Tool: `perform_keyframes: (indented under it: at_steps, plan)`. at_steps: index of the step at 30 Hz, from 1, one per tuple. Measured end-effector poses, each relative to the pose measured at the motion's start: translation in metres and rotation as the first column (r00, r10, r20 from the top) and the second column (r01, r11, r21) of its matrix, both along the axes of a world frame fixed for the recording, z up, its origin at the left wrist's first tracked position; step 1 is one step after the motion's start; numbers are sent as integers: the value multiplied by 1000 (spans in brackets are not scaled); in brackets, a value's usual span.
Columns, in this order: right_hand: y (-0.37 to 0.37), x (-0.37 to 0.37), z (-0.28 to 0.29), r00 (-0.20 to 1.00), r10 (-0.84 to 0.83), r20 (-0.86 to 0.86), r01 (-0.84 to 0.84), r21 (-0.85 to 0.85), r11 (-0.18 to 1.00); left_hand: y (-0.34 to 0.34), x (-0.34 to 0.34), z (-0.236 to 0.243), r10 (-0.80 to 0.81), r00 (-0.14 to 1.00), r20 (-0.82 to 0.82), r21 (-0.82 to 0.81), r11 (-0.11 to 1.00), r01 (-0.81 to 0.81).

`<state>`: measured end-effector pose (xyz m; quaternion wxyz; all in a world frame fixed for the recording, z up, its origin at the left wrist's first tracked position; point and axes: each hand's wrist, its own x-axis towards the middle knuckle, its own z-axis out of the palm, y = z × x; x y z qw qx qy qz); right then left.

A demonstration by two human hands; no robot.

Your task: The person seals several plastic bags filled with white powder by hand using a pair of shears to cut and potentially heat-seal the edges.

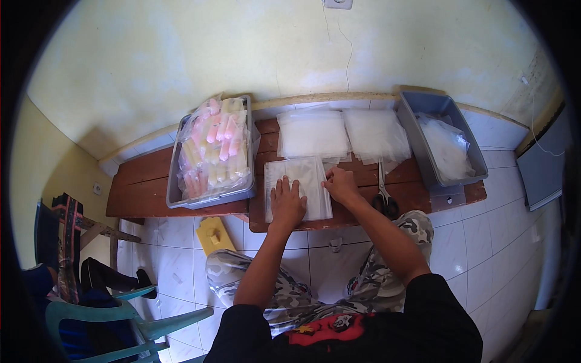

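A stack of clear plastic bags [311,209] lies near the front edge of the brown wooden bench. My left hand [288,202] rests flat on it with the fingers spread. At the stack's right edge, my right hand [341,184] has its fingers curled together in a pinch on a plastic bag; the fingertips are partly hidden. Behind my hands lie two more piles of bags, a left pile [311,134] and a right pile [376,133], side by side. Black-handled scissors [385,199] lie to the right of my right forearm.
A grey tub [181,202] at the left holds bagged pink and pale yellow tube-shaped items. Another grey tub [433,172] at the right contains loose plastic bags. On the tiled floor is a yellow object [219,239]. A green chair [121,311] with a seated person stands at lower left.
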<state>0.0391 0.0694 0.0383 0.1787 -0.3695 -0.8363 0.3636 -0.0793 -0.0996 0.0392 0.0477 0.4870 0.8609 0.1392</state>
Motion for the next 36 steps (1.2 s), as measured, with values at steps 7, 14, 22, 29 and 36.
perform_keyframes:
  at_steps: [7,14,22,29,36]
  plan:
    - [6,6,8,999,-36,-37,31,-125,992,1,4,4,23,1000,-1,20,1000,-23]
    - [16,12,0,999,10,-34,-8,42,999,12,25,7,-112,992,49,131,986,105]
    - [1,11,1,996,-25,-85,38,154,987,9,23,-4,-112,994,20,92,990,109]
    - [-2,8,0,996,-22,-82,25,33,999,10,15,-10,-92,995,39,221,972,82]
    - [2,9,0,991,12,-130,16,211,977,14,13,3,-49,999,22,193,980,44]
